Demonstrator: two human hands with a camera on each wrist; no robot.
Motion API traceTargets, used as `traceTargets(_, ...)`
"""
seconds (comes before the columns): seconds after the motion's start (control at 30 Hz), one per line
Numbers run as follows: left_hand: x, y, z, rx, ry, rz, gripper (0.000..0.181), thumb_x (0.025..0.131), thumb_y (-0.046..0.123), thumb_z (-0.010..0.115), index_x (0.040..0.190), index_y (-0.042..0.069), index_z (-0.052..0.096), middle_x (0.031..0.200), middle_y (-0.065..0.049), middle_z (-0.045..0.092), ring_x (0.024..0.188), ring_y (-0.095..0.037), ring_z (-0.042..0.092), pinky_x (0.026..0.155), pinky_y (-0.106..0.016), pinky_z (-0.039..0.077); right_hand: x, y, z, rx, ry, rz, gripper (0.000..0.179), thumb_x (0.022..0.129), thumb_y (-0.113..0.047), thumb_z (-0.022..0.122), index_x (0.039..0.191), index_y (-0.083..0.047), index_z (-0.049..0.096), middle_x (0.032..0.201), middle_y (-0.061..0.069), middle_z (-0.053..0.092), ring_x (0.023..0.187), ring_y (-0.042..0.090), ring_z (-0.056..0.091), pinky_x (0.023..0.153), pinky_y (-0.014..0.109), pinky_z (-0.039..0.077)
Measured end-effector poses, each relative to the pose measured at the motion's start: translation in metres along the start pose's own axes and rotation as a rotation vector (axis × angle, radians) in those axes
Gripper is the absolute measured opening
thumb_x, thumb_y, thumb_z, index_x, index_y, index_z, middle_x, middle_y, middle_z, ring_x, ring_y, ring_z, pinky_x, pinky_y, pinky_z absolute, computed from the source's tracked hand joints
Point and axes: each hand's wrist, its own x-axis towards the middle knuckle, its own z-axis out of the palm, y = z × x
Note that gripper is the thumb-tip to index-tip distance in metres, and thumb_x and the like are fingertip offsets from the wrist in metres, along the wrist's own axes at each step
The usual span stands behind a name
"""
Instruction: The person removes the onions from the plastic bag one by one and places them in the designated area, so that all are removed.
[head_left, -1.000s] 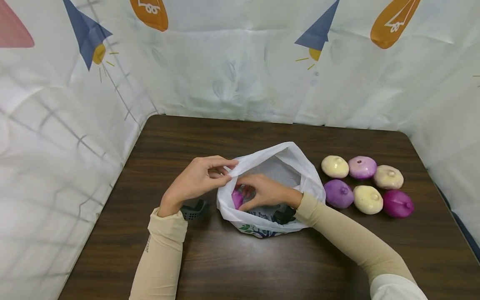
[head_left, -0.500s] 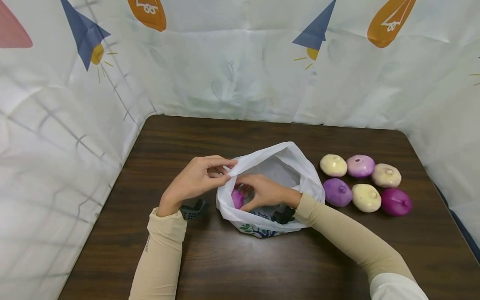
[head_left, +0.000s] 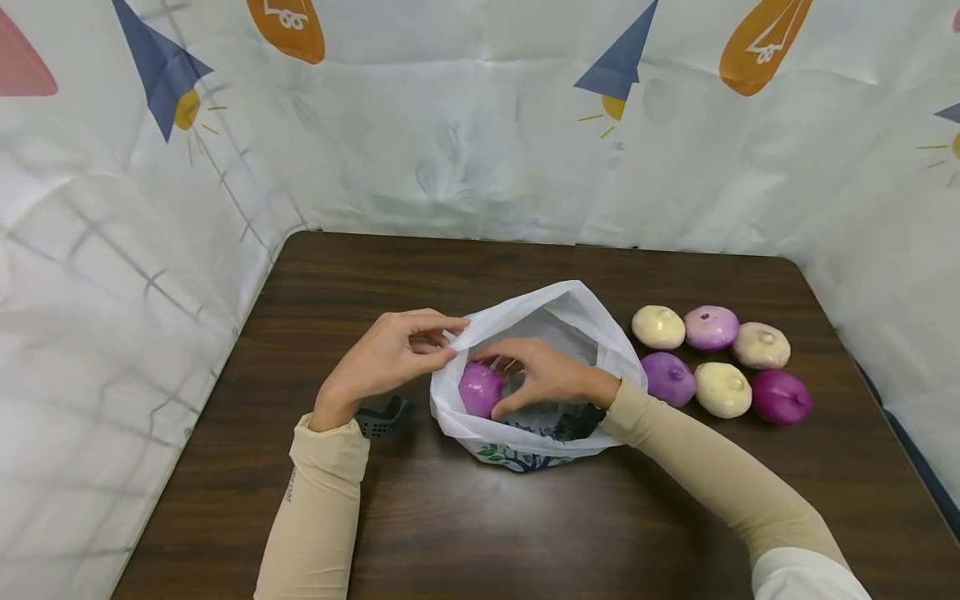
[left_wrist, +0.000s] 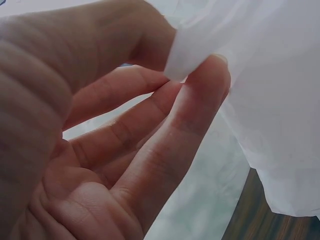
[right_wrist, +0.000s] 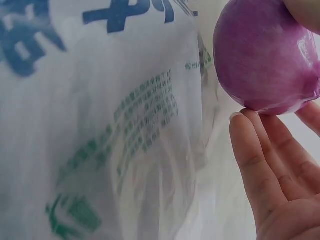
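A white plastic bag (head_left: 558, 308) with printed lettering and a tree pattern stands with its mouth spread on the table. My left hand (head_left: 393, 358) pinches its left rim between thumb and index finger; the left wrist view shows the white plastic (left_wrist: 270, 90) caught between them. Inside the bag mouth, my right hand (head_left: 543, 375) holds a shiny purple onion (head_left: 480, 388) by its right side. In the right wrist view, fingertips touch the onion (right_wrist: 265, 55) from below and the thumb lies at its top. The printed bag wall (right_wrist: 115, 125) hangs beside it.
Right of the bag, several peeled onions stand in two rows: pale ones such as the front pale onion (head_left: 722, 390), and purple ones such as the dark purple onion (head_left: 782, 397). Behind the dark wooden table (head_left: 450, 533) hangs a white patterned curtain (head_left: 480, 142).
My right hand has moved slightly right and up in the bag, and more of the purple onion shows now. The left hand keeps its pinch on the rim. The head view has shifted slightly.
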Motion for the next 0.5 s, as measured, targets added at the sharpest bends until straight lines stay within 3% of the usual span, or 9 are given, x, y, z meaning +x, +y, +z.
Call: traceTargets(0.5,0.0,-0.003,0.002,0.002,0.012,-0.006,0.039,0.095,0.012,0.074,0.134,0.015,0.071,0.126,-0.005,0.074,0.102,-0.016,0.072,0.093,-0.029,0.061,-0.027,-0.001,-0.021,-0.073,0.066,0.04,0.079,0.075,-0.041,0.094,0.143,-0.02,0.06,0.135,-0.002,0.067,0.109,0.014,0.068,0.095,0.03,0.061)
